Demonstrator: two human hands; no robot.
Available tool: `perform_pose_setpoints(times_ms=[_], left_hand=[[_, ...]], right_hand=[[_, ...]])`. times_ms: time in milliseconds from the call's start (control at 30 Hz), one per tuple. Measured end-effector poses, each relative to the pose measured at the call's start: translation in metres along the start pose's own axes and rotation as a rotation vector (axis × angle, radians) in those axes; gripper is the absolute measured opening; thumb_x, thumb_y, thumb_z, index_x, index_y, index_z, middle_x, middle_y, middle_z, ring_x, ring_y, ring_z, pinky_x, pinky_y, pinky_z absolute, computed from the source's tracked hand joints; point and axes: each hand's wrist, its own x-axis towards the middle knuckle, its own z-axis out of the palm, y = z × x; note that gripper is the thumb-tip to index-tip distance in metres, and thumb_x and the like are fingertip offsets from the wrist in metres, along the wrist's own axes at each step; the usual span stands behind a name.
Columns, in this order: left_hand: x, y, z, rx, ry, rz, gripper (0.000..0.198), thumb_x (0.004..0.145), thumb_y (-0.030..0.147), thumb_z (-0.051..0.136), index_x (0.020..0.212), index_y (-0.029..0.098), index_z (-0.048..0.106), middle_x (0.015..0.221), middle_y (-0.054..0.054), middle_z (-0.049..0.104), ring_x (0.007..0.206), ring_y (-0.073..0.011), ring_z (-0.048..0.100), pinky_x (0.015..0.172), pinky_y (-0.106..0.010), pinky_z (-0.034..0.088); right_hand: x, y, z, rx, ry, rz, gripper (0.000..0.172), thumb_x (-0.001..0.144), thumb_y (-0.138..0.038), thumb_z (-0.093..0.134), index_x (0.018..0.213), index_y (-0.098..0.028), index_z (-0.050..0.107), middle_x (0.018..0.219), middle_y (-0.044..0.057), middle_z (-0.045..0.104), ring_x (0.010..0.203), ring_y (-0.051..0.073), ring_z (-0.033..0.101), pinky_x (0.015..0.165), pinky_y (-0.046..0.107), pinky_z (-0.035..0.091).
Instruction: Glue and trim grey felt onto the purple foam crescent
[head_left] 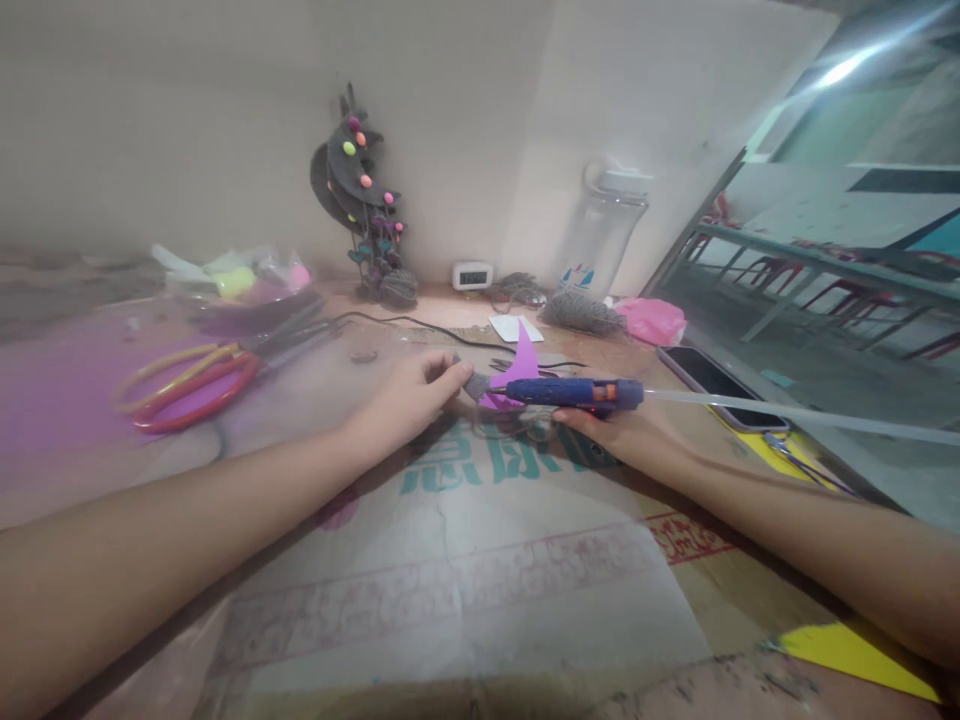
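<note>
My left hand [437, 388] pinches a small dark grey piece [476, 383], thumb and finger closed on it. Pointing left, the blue glue gun [559, 391] is in my right hand [592, 430], which wraps it from below. Its nozzle reaches the grey piece; whether they touch I cannot tell. A long translucent glue stick [757, 408] runs out of the gun's back to the right. Behind the nozzle stands a curved purple cut-out [523, 358], partly covered by the gun. My right fingers are mostly hidden under the gun.
Scissors [195, 385] with red and yellow handles lie at left. Against the wall stand a grey crescent ornament [352, 190], a small clock [472, 276] and a clear bottle [600, 230]. Grey yarn [581, 312], a pink bundle [652, 322] and a phone [724, 387] are at right. A black cord [420, 320] crosses behind.
</note>
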Motion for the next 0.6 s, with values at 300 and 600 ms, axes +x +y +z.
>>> perform_pose_setpoints(times_ms=[300,600], left_hand=[[-0.0008,0.0001,0.0003,0.002,-0.008,-0.011,0.032,0.088,0.043,0.050,0.066,0.021,0.042,0.064,0.001,0.069,0.055,-0.0145,0.054,0.051,-0.024,0.034],[-0.0016,0.0036,-0.0010,0.028,0.000,-0.018,0.031,0.088,0.044,0.050,0.067,0.021,0.044,0.063,0.002,0.068,0.050,-0.0124,0.049,0.050,-0.024,0.035]], right_hand=[[0.0004,0.0024,0.0012,0.007,0.014,0.008,0.025,0.078,-0.048,0.064,0.080,-0.023,0.064,0.071,0.001,0.066,0.065,0.021,0.062,0.058,0.031,0.051],[0.0013,0.0054,-0.0007,-0.014,0.023,0.000,0.025,0.080,-0.051,0.062,0.081,-0.026,0.066,0.070,0.001,0.067,0.067,0.022,0.063,0.059,0.032,0.052]])
